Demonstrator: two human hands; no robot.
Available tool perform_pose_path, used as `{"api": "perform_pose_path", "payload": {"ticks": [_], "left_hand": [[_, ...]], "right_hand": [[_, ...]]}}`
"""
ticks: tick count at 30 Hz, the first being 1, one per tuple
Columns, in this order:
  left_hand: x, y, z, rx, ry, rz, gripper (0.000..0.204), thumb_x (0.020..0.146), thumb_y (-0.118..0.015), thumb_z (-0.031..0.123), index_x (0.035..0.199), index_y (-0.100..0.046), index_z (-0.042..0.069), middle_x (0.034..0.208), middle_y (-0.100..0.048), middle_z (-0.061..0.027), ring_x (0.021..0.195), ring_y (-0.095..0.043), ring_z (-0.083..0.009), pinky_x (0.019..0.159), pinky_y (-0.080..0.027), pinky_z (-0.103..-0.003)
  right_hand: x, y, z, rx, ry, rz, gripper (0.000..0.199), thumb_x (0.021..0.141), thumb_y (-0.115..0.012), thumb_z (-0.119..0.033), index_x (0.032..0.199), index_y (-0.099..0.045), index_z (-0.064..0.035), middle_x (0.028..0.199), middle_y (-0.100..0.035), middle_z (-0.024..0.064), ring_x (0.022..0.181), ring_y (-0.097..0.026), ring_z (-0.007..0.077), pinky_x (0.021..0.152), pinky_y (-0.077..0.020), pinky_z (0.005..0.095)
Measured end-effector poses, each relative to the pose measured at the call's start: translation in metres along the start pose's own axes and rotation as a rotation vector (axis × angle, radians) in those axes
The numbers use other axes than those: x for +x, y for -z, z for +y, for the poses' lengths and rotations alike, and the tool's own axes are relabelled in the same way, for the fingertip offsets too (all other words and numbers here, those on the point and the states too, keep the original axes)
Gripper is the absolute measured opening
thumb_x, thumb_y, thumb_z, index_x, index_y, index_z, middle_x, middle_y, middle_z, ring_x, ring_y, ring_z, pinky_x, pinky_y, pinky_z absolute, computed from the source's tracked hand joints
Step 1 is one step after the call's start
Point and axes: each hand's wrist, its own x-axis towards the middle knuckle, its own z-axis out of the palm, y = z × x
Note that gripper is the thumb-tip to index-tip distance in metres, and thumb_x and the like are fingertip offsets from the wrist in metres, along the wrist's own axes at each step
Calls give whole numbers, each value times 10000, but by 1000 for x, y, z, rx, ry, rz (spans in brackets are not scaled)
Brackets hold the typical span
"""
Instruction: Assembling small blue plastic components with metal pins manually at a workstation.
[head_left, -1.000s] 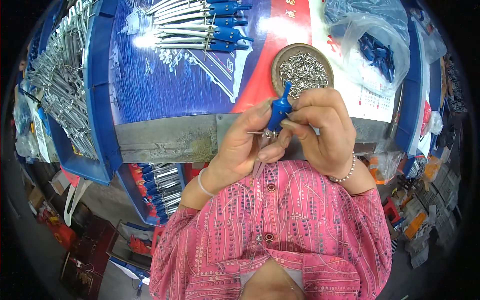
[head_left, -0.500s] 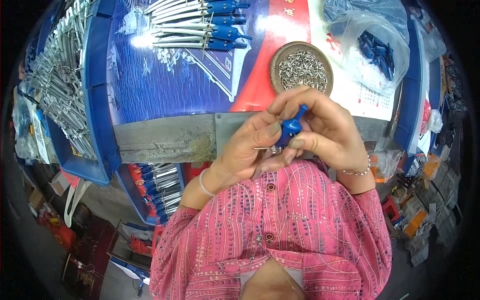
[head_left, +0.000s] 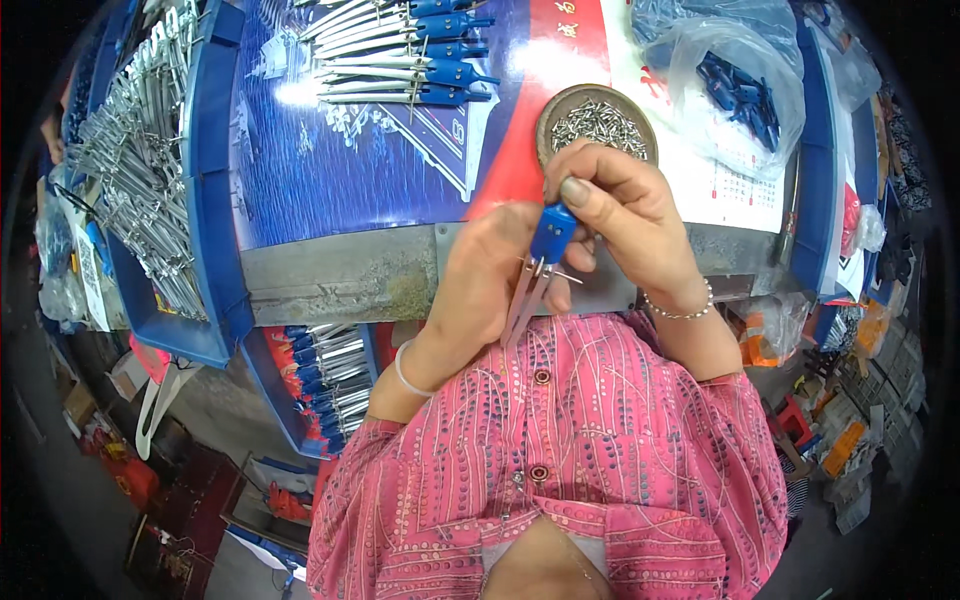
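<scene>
Between my hands is a blue plastic head (head_left: 552, 234) with two flat metal legs pointing down toward my shirt. A thin metal pin (head_left: 566, 276) sticks out sideways near where the legs join the head. My right hand (head_left: 625, 205) pinches the upper end of the head between thumb and fingers. My left hand (head_left: 485, 265) is closed around the piece from the left, its fingers partly hidden behind it. Just beyond my right hand stands a round brown bowl (head_left: 546, 128) of small silvery rivet-like pins (head_left: 600, 125).
Similar blue-headed pieces (head_left: 450, 75) lie in a row at the back. On the left, a blue bin (head_left: 215, 190) holds many metal strips (head_left: 145, 160). A clear plastic bag (head_left: 690, 60) with blue parts (head_left: 740, 95) lies back right. Below the table edge, another bin holds blue-and-metal pieces (head_left: 335, 370).
The held piece has been turned so its metal legs now point down into view, the blue head up. My right hand has moved slightly up and left, its thumb now on the head's upper end.
</scene>
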Motion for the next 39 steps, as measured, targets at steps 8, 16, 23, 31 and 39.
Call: {"api": "perform_pose_path", "payload": {"ticks": [8, 16, 23, 31, 39], "left_hand": [[-10, 11, -10, 474, -349, -137, 143, 882, -480, 124, 837, -515, -7, 688, -571, -63, 467, -492, -67, 410, -375, -173], [-12, 6, -14, 548, -551, -90, 166, 890, -472, 132, 863, -519, -25, 681, -566, -56, 466, -488, -60, 405, -381, -176], [-2, 15, 9, 494, -202, -112, 220, 906, -451, 200, 855, -532, 2, 675, -565, -42, 458, -482, -67, 410, -367, -179], [-35, 4, 58, 719, 3, -338, 534, 859, -448, 41, 1317, -177, 77, 789, -550, -68, 545, -524, -107, 492, -440, -215], [-83, 12, 133, 882, -1131, 250, 657, 792, -490, -37, 1348, -146, 34, 1275, -394, -145, 1141, -426, -270, 885, -409, -330]], "right_hand": [[-6, -8, 2, -422, 328, -65, 128, 861, -473, -100, 829, -514, 17, 851, -494, 67, 716, -464, 99, 577, -381, 193], [0, -13, -7, -495, 403, -104, 103, 828, -491, -69, 804, -500, 31, 807, -495, 88, 730, -486, 146, 636, -393, 247], [9, 0, -9, -697, 182, -71, 95, 830, -507, -63, 880, -520, 17, 855, -515, 70, 730, -516, 103, 525, -416, 198], [-6, -42, -63, -1516, 679, -594, 331, 690, -551, -118, 993, -519, 9, 902, -538, 107, 766, -552, 246, 634, -465, 320], [86, -36, -114, -1692, 801, -505, 194, 743, -516, -72, 926, -490, -14, 842, -515, 137, 782, -543, 301, 675, -455, 376]]}}
